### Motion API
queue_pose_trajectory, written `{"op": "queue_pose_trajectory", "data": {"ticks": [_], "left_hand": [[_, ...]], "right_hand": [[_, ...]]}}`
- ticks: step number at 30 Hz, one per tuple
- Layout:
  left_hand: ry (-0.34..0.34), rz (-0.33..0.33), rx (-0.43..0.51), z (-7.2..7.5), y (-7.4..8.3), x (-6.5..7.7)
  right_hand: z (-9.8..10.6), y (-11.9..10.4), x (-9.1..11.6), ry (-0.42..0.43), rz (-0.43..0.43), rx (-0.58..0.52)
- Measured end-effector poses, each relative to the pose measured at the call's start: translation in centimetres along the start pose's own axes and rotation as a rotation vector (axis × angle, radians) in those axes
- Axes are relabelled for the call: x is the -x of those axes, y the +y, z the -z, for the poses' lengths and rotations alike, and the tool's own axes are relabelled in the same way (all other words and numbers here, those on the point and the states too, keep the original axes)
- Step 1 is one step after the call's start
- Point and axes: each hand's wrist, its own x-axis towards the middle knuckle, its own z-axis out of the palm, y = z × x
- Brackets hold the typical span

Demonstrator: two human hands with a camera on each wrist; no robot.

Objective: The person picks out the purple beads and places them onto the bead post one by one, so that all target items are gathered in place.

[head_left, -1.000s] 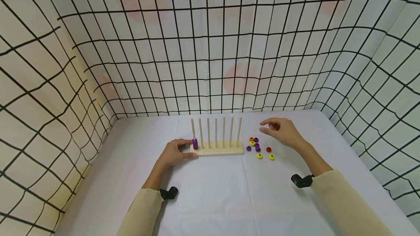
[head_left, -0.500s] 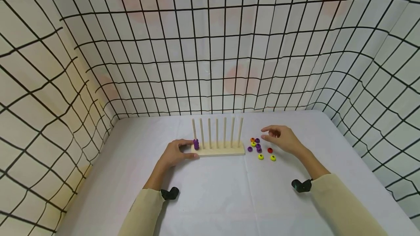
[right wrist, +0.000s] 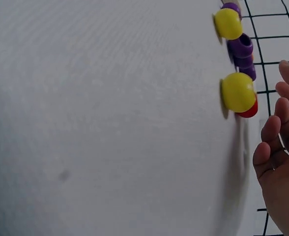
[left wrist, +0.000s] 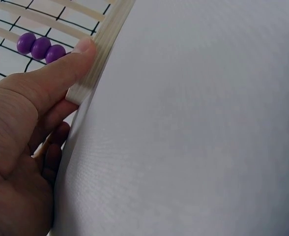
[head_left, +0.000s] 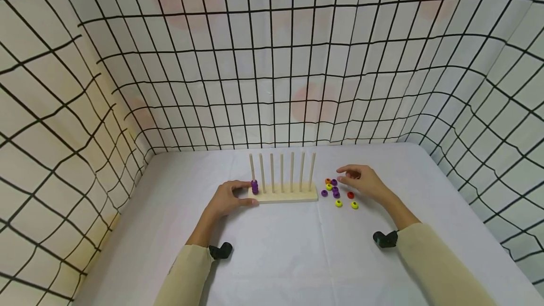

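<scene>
A pale wooden base [head_left: 289, 197] with a row of upright pegs [head_left: 282, 174] stands on the table. My left hand [head_left: 225, 198] grips its left end, thumb on the front edge and fingers behind, as the left wrist view shows. Three purple beads [left wrist: 40, 48] are stacked on the leftmost peg; the other pegs carry none. To the right of the base lie loose beads: several purple ones [head_left: 324, 193], yellow ones [head_left: 338, 203], a red bead [head_left: 350, 195] and an orange bead [head_left: 327, 181]. Over them hovers my right hand [head_left: 361, 181], fingers loosely bent and holding nothing.
A white cloth [head_left: 280, 249] covers the table. Black netting [head_left: 272, 79] over white sheeting stands around the back and both sides. Each wrist carries a small black camera [head_left: 220, 250] at the sleeve's end.
My right hand has lowered and drawn slightly closer to the loose beads. My left hand has kept its grip on the base, and the beads have not been moved.
</scene>
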Motion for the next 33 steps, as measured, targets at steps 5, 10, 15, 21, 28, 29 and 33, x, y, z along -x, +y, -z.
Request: {"op": "queue_pose_trajectory", "data": {"ticks": [5, 10, 15, 21, 28, 29, 33], "left_hand": [[-0.008, 0.004, -0.002, 0.0, 0.0, -0.1], [0.003, 0.006, -0.009, 0.0, 0.0, -0.1], [-0.002, 0.007, -0.007, -0.1, -0.1, -0.1], [0.006, 0.007, -0.014, -0.1, -0.2, 0.0], [0.006, 0.01, -0.006, 0.0, -0.1, -0.1], [0.006, 0.008, -0.006, 0.0, -0.1, -0.1], [0.007, 0.003, -0.009, 0.0, -0.1, -0.1]], "right_hand": [[-0.3, 0.5, -0.1, -0.022, -0.026, -0.001], [-0.6, 0.8, -0.2, -0.027, -0.015, -0.011], [-0.8, 1.1, -0.2, -0.034, -0.011, 0.0], [-1.3, 1.1, -0.2, -0.037, -0.021, 0.018], [-1.6, 0.7, 0.0, -0.021, -0.02, 0.031], [-1.6, 0.7, 0.0, -0.018, -0.018, 0.03], [-1.7, 0.4, 0.2, -0.005, -0.005, 0.033]]}}
